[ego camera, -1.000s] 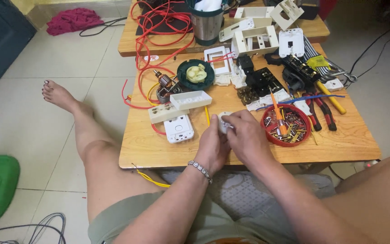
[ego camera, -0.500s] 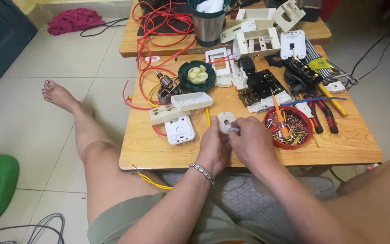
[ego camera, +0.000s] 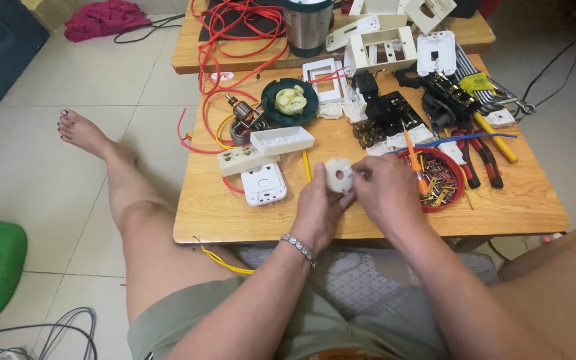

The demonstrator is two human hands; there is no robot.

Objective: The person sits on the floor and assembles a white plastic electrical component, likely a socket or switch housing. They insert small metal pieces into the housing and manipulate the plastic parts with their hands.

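Hands barely shifted since the earlier frame; round white plastic part (ego camera: 339, 175) remained raised over the table (ego camera: 368, 220).
Left hand (ego camera: 320, 208) kept a closed grip on the part, apparently steadying it, while right hand (ego camera: 385, 190) fingertips pinched its edge beside the red dish (ego camera: 458, 190).

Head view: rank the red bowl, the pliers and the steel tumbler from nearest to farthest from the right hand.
From the right hand:
1. Red bowl of small parts, just to its right, almost touching.
2. Pliers with red handles, farther right, past the bowl.
3. Steel tumbler, at the far side of the tables.
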